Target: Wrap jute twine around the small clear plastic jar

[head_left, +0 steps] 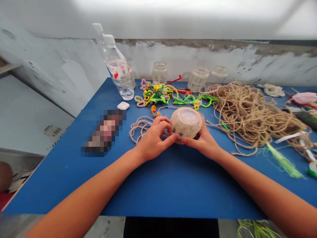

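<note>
A glass jar is held bottom up at the middle of the blue table, its side cloudy with tape-like or glue-like streaks. My right hand wraps round the jar's right side, thumb across the front near the lower edge. At the left side, my left hand is closed, thumb and fingers pinching the jute twine against the jar. A loose loop of twine lies just left of that hand. More twine passes behind the jar toward the large tangled heap of jute twine on the right.
Bent coloured pipe cleaners lie beyond the jar. Several glass jars stand along the wall. Plastic bottles, a white earphone case and a blurred-out object are at left. A green frayed tassel lies right.
</note>
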`<state>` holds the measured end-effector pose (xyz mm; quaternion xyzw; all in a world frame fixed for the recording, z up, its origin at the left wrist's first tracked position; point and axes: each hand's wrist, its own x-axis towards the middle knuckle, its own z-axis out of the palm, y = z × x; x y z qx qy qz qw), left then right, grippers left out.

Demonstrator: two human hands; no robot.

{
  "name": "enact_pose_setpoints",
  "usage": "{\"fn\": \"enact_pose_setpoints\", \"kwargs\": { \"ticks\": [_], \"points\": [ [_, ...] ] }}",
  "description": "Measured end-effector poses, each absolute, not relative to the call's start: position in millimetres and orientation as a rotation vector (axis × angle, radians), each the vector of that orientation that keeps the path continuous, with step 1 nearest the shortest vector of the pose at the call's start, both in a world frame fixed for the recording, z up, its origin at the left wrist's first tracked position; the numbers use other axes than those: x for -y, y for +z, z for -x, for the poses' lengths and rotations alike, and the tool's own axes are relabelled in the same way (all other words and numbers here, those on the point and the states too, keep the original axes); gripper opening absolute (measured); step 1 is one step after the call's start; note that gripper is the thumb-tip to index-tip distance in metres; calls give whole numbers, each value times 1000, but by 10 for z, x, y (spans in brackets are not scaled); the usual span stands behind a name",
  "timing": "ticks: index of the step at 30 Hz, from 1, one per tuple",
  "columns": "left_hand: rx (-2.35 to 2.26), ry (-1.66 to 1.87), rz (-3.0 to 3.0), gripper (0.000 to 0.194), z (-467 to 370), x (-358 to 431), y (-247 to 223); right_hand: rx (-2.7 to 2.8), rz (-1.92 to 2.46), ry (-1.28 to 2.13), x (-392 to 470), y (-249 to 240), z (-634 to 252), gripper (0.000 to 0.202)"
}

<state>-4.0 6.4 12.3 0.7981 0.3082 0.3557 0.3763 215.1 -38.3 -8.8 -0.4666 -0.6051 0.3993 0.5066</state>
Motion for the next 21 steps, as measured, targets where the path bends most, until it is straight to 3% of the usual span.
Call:
{"fn": "enact_pose_setpoints", "kwargs": {
  "ticks": [21],
  "points": [
    [-787, 919, -2069, 23, 39, -69, 120, 1447, 1131, 962, 388, -85, -2144, 99]
  ]
}}
